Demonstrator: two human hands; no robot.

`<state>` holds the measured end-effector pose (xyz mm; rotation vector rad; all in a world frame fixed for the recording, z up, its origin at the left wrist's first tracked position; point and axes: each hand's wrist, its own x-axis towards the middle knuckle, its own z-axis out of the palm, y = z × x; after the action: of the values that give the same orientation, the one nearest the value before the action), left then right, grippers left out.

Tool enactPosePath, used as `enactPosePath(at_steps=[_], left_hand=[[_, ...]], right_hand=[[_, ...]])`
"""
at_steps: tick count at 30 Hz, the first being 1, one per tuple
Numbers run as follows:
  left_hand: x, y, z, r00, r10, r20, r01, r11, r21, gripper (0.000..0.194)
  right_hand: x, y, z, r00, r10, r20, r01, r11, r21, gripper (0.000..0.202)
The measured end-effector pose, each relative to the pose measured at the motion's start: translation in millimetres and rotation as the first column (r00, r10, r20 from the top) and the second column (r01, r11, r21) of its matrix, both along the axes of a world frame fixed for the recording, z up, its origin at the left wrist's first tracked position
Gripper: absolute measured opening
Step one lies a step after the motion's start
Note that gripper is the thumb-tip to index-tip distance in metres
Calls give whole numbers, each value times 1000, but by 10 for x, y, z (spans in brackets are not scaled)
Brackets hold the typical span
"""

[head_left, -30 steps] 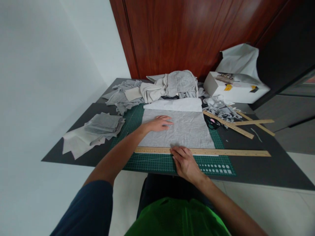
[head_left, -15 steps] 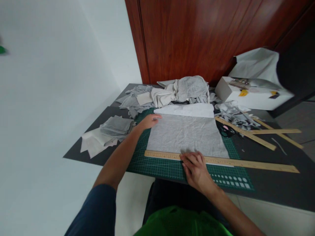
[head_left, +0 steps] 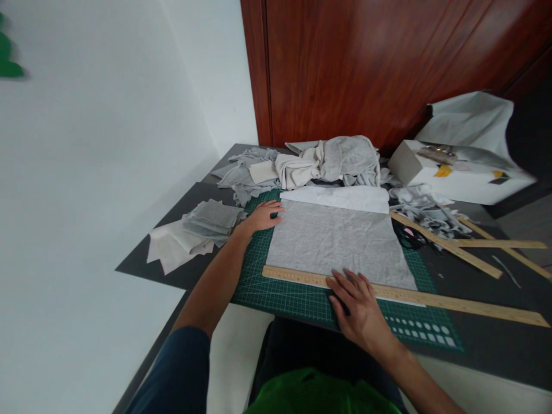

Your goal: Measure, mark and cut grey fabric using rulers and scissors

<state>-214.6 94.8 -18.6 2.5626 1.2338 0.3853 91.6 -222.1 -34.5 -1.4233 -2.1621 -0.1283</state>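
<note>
A sheet of light grey cloth lies on a green cutting mat, with a white layer showing along its far edge. My left hand rests at the cloth's far left corner, its fingers apart and the thumb separated from them. Along the near edge of the cloth lies a long wooden ruler, its right end reaching past the mat. My right hand lies over the ruler near its middle, fingers spread and the tips touching the ruler and cloth edge.
Crumpled grey and white fabrics are heaped at the back. Folded grey cloths lie left. On the right are wooden strips, black-handled scissors, fabric scraps and a white box.
My left hand's fingers have spread apart at the cloth's corner. The fingers of my right hand have fanned out more on the ruler. The whole view has shifted slightly; cloth and ruler stay together.
</note>
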Motion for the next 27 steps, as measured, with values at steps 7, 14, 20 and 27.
enactPosePath(at_steps=[7, 14, 20, 27], left_hand=[[-23, 35, 16, 999, -32, 32, 34, 998, -53, 51], [-121, 31, 82, 981, 26, 191, -14, 998, -64, 49], [-43, -165, 295, 994, 31, -100, -45, 989, -139, 71], [-42, -178, 343, 986, 71, -149, -100, 976, -191, 76]], right_hand=[[7, -54, -17, 1000, 0, 3, 0, 1000, -9, 44], [21, -53, -20, 1000, 12, 2, -12, 1000, -13, 46], [29, -58, -25, 1000, 18, 3, -18, 1000, -8, 46], [32, -65, -17, 999, 39, 22, -38, 999, -30, 50]])
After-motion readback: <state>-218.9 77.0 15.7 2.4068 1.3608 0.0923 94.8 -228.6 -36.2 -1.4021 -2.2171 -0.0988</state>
